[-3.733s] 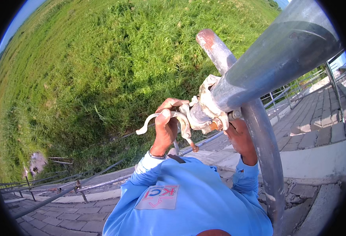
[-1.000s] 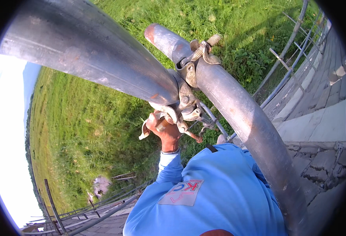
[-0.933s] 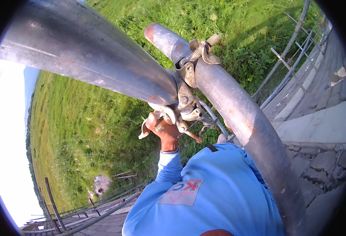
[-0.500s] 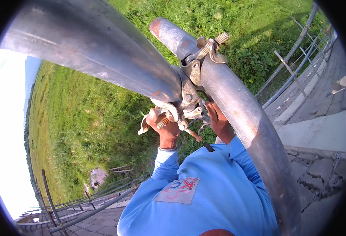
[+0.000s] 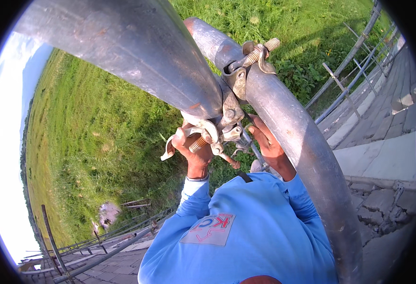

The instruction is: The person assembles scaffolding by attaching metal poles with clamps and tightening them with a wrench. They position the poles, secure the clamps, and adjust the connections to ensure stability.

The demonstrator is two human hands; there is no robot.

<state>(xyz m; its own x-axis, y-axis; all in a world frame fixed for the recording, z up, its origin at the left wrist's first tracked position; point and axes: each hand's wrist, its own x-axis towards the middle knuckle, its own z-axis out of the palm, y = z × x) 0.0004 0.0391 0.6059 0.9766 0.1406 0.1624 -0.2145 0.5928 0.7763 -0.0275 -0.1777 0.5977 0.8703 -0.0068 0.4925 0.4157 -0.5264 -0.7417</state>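
A thick grey metal tube (image 5: pixel 137 52) slants in from the upper left and ends at a swivel scaffold coupler (image 5: pixel 231 111). The coupler's upper half is clamped round a second grey tube (image 5: pixel 288 120), which curves down the right side, its bolt standing at the top. My left hand (image 5: pixel 196 154) is closed round the coupler's lower half, beside a hinged flap and threaded bolt below the slanting tube's end. My right hand (image 5: pixel 272 149) is behind the right tube, fingers extended and slightly apart near the coupler's underside; the tube covers part of it.
Tall green grass (image 5: pixel 108 137) lies far below. Block paving or wall courses (image 5: pixel 397 137) run along the right, with broken blocks (image 5: pixel 383 208) nearer. More scaffold tubes (image 5: pixel 345 94) stand at right, and others (image 5: pixel 108 253) at lower left.
The slanting tube and coupler have shifted slightly to the right in view. My right hand has moved a little right and down from the coupler, showing more of itself. My left hand keeps its grip.
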